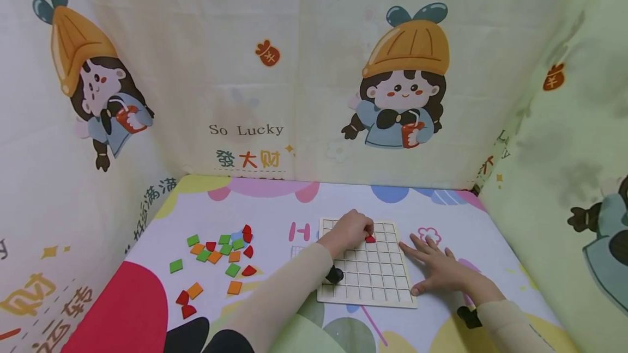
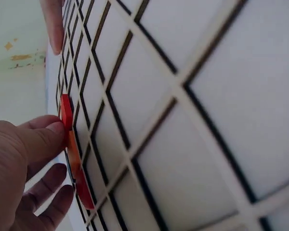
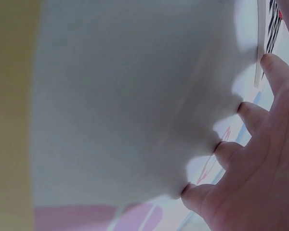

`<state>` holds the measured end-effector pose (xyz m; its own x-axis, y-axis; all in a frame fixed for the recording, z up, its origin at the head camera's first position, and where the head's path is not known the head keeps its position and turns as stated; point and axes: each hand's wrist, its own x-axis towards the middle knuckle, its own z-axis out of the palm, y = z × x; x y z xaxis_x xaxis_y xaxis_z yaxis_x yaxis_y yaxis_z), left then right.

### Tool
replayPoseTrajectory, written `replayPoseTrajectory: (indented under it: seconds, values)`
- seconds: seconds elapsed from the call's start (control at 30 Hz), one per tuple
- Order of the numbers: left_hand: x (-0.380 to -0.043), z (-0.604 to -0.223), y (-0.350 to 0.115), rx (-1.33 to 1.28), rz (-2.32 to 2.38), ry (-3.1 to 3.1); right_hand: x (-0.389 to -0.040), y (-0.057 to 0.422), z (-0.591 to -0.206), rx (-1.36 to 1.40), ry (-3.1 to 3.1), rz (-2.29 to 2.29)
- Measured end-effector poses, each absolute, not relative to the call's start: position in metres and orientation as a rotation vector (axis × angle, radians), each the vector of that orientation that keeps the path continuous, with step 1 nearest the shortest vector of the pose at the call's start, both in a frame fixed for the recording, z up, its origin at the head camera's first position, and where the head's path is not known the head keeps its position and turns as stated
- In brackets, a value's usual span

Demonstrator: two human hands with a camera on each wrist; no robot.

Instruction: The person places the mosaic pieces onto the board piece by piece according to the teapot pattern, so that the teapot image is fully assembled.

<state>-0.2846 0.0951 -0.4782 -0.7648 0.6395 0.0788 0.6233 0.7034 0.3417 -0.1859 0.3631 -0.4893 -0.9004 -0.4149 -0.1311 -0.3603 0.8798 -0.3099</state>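
A pale wooden grid board (image 1: 378, 274) lies on the table. My left hand (image 1: 350, 230) reaches over its far part. In the left wrist view, thumb and forefinger pinch a flat red piece (image 2: 66, 113) at the grid. The red piece (image 1: 370, 239) shows just below the fingertips in the head view. Right beside it in the grid are an orange piece (image 2: 73, 153) and another red piece (image 2: 85, 191), under my other fingers. My right hand (image 1: 441, 268) lies spread beside the board, its thumb and forefinger tips at the board's right edge.
Left of the board lie several loose flat pieces: green squares (image 1: 175, 266), orange squares (image 1: 234, 287) and red quarter-rounds (image 1: 249, 271). The tablecloth (image 1: 275, 315) is printed with coloured shapes. Patterned curtains (image 1: 314, 80) close off the back and both sides.
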Motion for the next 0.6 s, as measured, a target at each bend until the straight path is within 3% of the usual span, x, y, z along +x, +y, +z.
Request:
replayPoseTrajectory:
  seconds: [0.33, 0.6]
  values:
    - [-0.2864, -0.4789, 0.0945, 1.304, 0.212, 2.895, -0.1852, 0.3642, -0.4874, -0.589, 2.857, -0.424]
    - [-0.2875, -0.4838, 0.0971, 1.302, 0.142, 2.921, -0.1846, 0.3634, -0.4893, -0.590, 2.854, -0.432]
